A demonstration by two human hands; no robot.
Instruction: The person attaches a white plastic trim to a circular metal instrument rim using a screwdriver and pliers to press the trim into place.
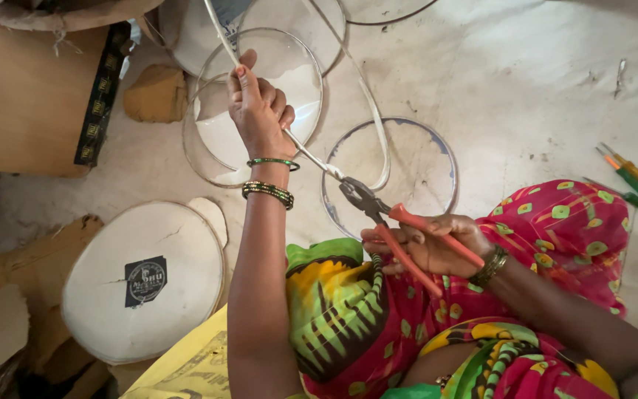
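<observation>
- Pale cloth floor (pixel 526 81) lies under me, metal rings (pixel 393 174) just beyond my knees.
- My left hand (pixel 258 111) grips the flat strip (pixel 311 155), fingers wrapped tight.
- My right hand (pixel 430 244) squeezes red-handled pliers (pixel 389 222), biting the strip over the rings.

A pale, dusty floor covering used as a workplace, lit evenly and softly.

The creased whitish sheet (pixel 526 81) fills the upper right of the frame; a brown board (pixel 23 103) lies at upper left, torn cardboard (pixel 9 295) at lower left, and screwdrivers (pixel 629 174) rest at the right edge.
</observation>
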